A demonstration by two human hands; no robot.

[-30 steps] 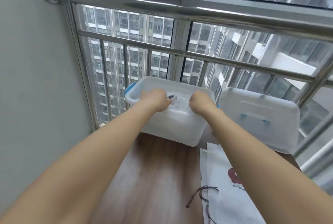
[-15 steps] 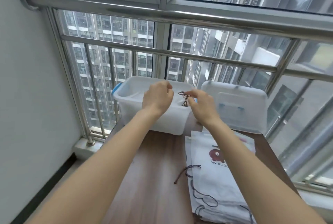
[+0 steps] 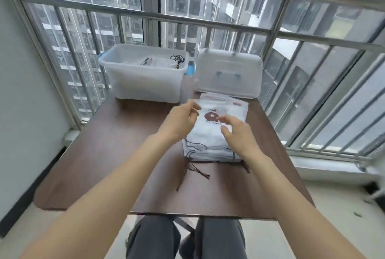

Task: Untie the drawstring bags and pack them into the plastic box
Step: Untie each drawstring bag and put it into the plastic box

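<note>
Tangling looks the likeliest trouble: loose cords trail off the stack of drawstring bags (image 3: 216,133) and could drag neighbours along. Left hand (image 3: 179,121) and right hand (image 3: 239,133) hover over the stack, fingers loosely curled, grasping nothing. Plastic box (image 3: 143,79) already holds bags; its lid (image 3: 229,75) leans beside it

The desk (image 3: 108,154) is dark brown wood grain. The drawstring bags (image 3: 214,133) are white with a dark red printed logo and dark brown cords. The plastic box (image 3: 143,79) is translucent white with blue latches; its lid (image 3: 229,75) matches.
</note>
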